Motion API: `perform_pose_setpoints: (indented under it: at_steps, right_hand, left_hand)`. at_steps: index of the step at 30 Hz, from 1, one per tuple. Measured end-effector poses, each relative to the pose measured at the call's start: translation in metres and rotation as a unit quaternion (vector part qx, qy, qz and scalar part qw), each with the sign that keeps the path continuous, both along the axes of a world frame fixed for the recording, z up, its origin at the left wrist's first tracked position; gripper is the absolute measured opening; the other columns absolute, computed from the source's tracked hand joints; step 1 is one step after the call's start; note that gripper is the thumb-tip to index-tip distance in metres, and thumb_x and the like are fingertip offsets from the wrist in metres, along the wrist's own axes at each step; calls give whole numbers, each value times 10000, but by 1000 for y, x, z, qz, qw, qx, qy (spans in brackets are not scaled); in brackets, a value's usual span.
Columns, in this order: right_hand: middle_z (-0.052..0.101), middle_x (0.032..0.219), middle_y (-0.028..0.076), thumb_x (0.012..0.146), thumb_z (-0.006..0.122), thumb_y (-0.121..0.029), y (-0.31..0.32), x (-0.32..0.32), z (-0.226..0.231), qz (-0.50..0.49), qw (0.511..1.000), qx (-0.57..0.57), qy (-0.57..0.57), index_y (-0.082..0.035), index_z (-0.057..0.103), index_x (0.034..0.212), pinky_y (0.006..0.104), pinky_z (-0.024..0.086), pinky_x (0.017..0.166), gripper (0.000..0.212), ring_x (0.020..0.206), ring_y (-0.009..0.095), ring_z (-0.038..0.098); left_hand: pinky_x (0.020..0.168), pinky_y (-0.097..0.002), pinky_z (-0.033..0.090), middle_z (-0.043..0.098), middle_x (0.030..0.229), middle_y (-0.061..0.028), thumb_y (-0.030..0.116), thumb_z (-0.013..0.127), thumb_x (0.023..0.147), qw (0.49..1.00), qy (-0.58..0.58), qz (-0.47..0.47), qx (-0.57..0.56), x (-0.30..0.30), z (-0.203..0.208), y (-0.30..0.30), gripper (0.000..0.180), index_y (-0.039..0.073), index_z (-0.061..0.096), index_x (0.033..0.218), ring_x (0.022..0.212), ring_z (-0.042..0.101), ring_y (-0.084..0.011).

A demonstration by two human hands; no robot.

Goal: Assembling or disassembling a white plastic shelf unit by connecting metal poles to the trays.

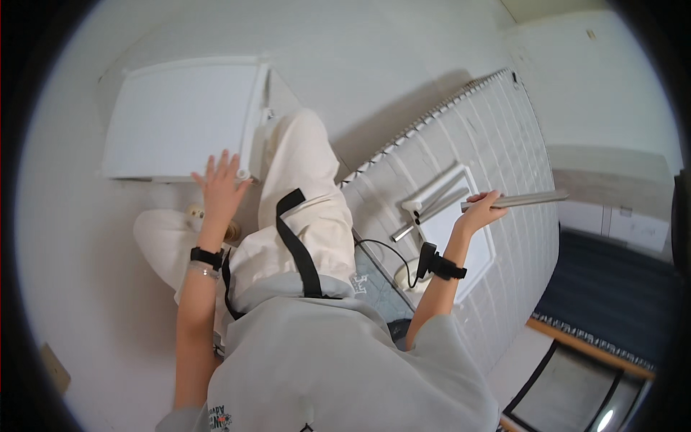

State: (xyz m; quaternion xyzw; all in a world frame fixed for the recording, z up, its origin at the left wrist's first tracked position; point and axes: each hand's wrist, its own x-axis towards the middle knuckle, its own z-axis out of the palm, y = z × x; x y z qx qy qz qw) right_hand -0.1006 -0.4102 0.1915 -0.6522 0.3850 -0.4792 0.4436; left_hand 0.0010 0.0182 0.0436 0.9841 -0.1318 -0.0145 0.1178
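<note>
My left hand rests with fingers spread on the near right corner of a white rectangular shelf panel, beside a small round white corner socket. Off to the right, my right hand is closed around silver metal tubes that point right; I cannot tell how many there are. Below that hand lies a second white panel with a raised rim. More metal tubes lie across its left end, one of them sticking out past the edge.
A pale quilted mat with a looped edge spreads under the second panel. My bent legs in cream trousers lie between the two panels. A black strap hangs over my lap, and a black cable runs to my right wristband. Dark fabric lies farther right.
</note>
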Motion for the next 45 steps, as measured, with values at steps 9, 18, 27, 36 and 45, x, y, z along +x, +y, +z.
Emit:
perform_pose_setpoints:
  at_steps: [9, 18, 27, 36, 45]
  right_hand:
    - [528, 756, 149, 727, 497, -87, -131, -160, -217, -166, 931, 36, 322, 50, 372, 1085, 294, 426, 442, 403, 500, 177, 520]
    - [455, 1038, 205, 729, 573, -173, -64, -89, -146, -135, 915, -59, 376, 22, 513, 998, 387, 395, 796, 338, 934, 285, 471]
    - [544, 844, 66, 792, 489, -31, 75, 52, -113, 339, 932, 17, 131, -14, 547, 919, 268, 431, 670, 141, 727, 150, 525]
    - [525, 930, 153, 799, 527, -128, 247, 117, -107, 661, 690, -101, 276, -1, 528, 944, 341, 464, 683, 193, 764, 279, 560]
    - [521, 921, 151, 781, 519, -114, 274, 115, -138, 685, 655, -97, 305, -13, 514, 942, 372, 447, 714, 190, 820, 290, 549]
  left_hand:
    - [940, -688, 109, 345, 1360, -33, 407, 581, 767, 1000, -11, -8, -1, 1, -9, -4, 566, 180, 433, 1264, 1266, 257, -307]
    - [944, -676, 145, 327, 1366, -55, 397, 553, 790, 1000, -11, -16, 24, -3, 1, 0, 595, 186, 360, 1311, 1269, 263, -298]
    - [997, -595, 169, 478, 1185, -85, 240, 575, 786, 991, -11, -60, -120, -4, 6, 9, 439, 103, 457, 1186, 1154, 408, -247]
    - [972, -509, 293, 559, 1004, -88, 190, 566, 790, 991, -17, -63, -115, 2, 14, 13, 236, 66, 511, 984, 1027, 498, -254]
    - [982, -489, 286, 567, 1014, -101, 190, 533, 822, 982, 17, 11, -188, 29, 43, 55, 234, 64, 486, 1013, 1013, 509, -261]
